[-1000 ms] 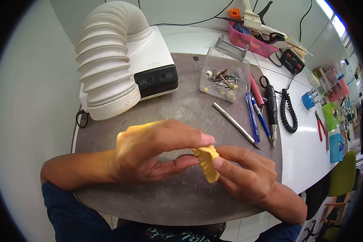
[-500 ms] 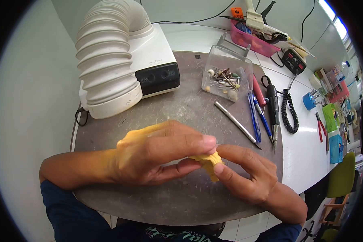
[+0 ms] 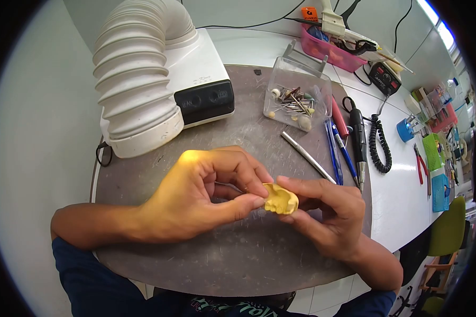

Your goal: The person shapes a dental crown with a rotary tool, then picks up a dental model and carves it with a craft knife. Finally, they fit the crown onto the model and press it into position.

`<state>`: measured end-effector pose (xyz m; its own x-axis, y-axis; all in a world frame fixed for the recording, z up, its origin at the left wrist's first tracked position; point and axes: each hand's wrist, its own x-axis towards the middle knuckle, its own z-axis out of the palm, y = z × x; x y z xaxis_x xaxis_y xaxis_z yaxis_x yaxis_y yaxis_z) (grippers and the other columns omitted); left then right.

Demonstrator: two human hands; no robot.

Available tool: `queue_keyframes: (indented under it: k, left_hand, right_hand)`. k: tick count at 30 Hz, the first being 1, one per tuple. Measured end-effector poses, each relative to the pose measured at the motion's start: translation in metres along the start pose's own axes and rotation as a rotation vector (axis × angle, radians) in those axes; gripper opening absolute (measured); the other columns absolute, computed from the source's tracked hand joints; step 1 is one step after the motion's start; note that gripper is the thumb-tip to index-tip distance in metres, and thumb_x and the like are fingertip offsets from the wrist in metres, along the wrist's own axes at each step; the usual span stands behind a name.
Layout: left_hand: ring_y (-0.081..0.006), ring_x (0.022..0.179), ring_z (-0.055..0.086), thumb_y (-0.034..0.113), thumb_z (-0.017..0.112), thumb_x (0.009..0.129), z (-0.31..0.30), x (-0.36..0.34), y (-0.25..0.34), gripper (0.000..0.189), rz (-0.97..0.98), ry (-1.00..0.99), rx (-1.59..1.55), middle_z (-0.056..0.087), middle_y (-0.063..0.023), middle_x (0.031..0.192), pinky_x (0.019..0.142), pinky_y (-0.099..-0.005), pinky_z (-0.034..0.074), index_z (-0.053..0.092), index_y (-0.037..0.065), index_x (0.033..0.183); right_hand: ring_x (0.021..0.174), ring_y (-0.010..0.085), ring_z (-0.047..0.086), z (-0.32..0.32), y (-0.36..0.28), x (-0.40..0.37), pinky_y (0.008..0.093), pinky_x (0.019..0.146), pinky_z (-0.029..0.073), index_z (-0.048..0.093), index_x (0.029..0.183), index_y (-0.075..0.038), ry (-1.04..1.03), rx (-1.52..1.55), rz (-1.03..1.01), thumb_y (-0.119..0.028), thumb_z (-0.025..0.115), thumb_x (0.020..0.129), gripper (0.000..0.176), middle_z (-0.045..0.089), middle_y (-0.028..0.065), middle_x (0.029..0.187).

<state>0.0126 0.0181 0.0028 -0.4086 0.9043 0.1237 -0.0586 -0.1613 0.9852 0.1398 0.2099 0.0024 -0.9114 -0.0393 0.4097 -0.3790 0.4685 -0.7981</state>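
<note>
A small yellow dental cast (image 3: 282, 201) is held up over the bench mat, its hollow inner side and bumpy tooth edge turned towards me. My left hand (image 3: 195, 193) pinches the cast's left end between thumb and fingertips. On the other side, my right hand (image 3: 330, 214) grips the right end, thumb below and index finger above. The cast's underside and part of its right end are hidden by my fingers. Just beyond my right hand lies a silver craft knife (image 3: 307, 156), its tip now covered by that hand.
A white suction unit (image 3: 195, 68) with a ribbed hose (image 3: 135, 79) stands at the back left. A clear box (image 3: 272, 108) holds several burs and polishing tips. Blue pens (image 3: 344, 153) and a black handpiece (image 3: 357, 142) lie at the right, near red pliers (image 3: 420, 164).
The cast has been turned so its hollow side faces me. My left hand has rotated, its thumb moving down to the cast's left end, and my right hand has shifted its hold slightly.
</note>
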Motion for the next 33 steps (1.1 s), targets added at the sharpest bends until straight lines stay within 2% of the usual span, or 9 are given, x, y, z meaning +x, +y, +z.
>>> queue_keyframes:
  k: [2,3,4,6,10,17,20,25,33]
  left_hand:
    - [-0.0190,0.102,0.061,0.000,0.063,0.087,-0.0026,-0.0003,0.0005,0.008,-0.129,-0.015,-0.073,0.056,-0.0141,0.112,0.087,-0.0299,0.054,0.060,0.000,0.094]
    - [-0.0199,0.102,0.061,0.003,0.062,0.089,-0.0035,-0.0001,0.0009,0.009,-0.255,-0.030,-0.144,0.056,-0.0140,0.111,0.088,-0.0301,0.054,0.057,-0.001,0.096]
    - [-0.0199,0.102,0.061,0.003,0.062,0.089,-0.0034,0.0001,0.0013,0.009,-0.256,-0.030,-0.144,0.056,-0.0140,0.111,0.088,-0.0301,0.054,0.057,-0.001,0.096]
    - [-0.0214,0.101,0.063,0.008,0.060,0.092,-0.0029,0.0010,0.0022,0.012,-0.399,-0.057,-0.344,0.057,-0.0140,0.110,0.087,-0.0306,0.055,0.054,-0.001,0.099]
    - [-0.0187,0.097,0.064,0.013,0.059,0.094,-0.0020,0.0020,0.0032,0.017,-0.454,-0.072,-0.377,0.061,-0.0150,0.108,0.087,-0.0284,0.055,0.052,-0.002,0.097]
    - [-0.0214,0.095,0.066,0.016,0.059,0.094,-0.0010,0.0011,0.0024,0.019,-0.505,-0.094,-0.448,0.061,-0.0157,0.107,0.085,-0.0285,0.056,0.050,-0.001,0.096]
    - [-0.0221,0.095,0.066,0.016,0.059,0.094,-0.0006,0.0013,0.0021,0.019,-0.508,-0.106,-0.488,0.060,-0.0159,0.107,0.084,-0.0284,0.056,0.049,0.000,0.095]
    - [-0.0224,0.095,0.066,0.016,0.059,0.094,-0.0014,0.0011,0.0003,0.018,-0.506,-0.106,-0.497,0.060,-0.0153,0.108,0.084,-0.0281,0.056,0.049,0.001,0.095]
    - [-0.0208,0.094,0.066,0.016,0.059,0.094,-0.0041,0.0013,-0.0006,0.018,-0.463,-0.077,-0.486,0.060,-0.0123,0.106,0.084,-0.0280,0.056,0.050,0.001,0.096]
  right_hand:
    - [0.076,0.0144,0.069,0.0011,-0.0017,-0.0002,0.0246,0.067,0.057,0.061,0.116,0.002,-0.015,0.108,0.111,-0.001,0.069,0.082,0.036,0.070,0.0115,0.090]
    - [0.076,0.0136,0.069,0.0024,-0.0025,-0.0005,0.0243,0.067,0.057,0.061,0.116,0.004,-0.003,0.256,0.255,-0.004,0.068,0.084,0.033,0.070,0.0117,0.090]
    - [0.076,0.0129,0.068,0.0031,-0.0033,-0.0007,0.0240,0.067,0.057,0.060,0.115,0.005,0.010,0.404,0.399,-0.007,0.067,0.087,0.031,0.070,0.0119,0.090]
    - [0.075,0.0130,0.068,0.0019,-0.0044,0.0020,0.0235,0.067,0.057,0.060,0.114,0.006,-0.005,0.467,0.470,-0.008,0.066,0.088,0.030,0.069,0.0124,0.090]
    - [0.074,0.0125,0.067,0.0003,-0.0085,0.0062,0.0229,0.065,0.057,0.059,0.112,0.007,-0.025,0.629,0.618,-0.010,0.064,0.090,0.029,0.069,0.0125,0.088]
    - [0.072,0.0115,0.067,0.0001,-0.0072,0.0072,0.0222,0.064,0.057,0.059,0.111,0.006,-0.033,0.626,0.650,-0.011,0.065,0.089,0.029,0.069,0.0105,0.086]
    - [0.073,0.0105,0.066,0.0007,-0.0038,0.0061,0.0209,0.065,0.056,0.060,0.112,0.005,-0.062,0.494,0.543,-0.011,0.068,0.087,0.031,0.068,0.0098,0.088]
    - [0.083,0.0129,0.067,0.0058,-0.0086,0.0064,0.0213,0.071,0.056,0.056,0.120,0.003,0.088,0.600,0.460,-0.007,0.071,0.084,0.040,0.064,0.0111,0.103]
    - [0.093,0.0149,0.064,0.0060,-0.0077,0.0048,0.0243,0.079,0.056,0.051,0.126,0.003,0.032,0.525,0.393,0.003,0.071,0.080,0.050,0.060,0.0110,0.110]
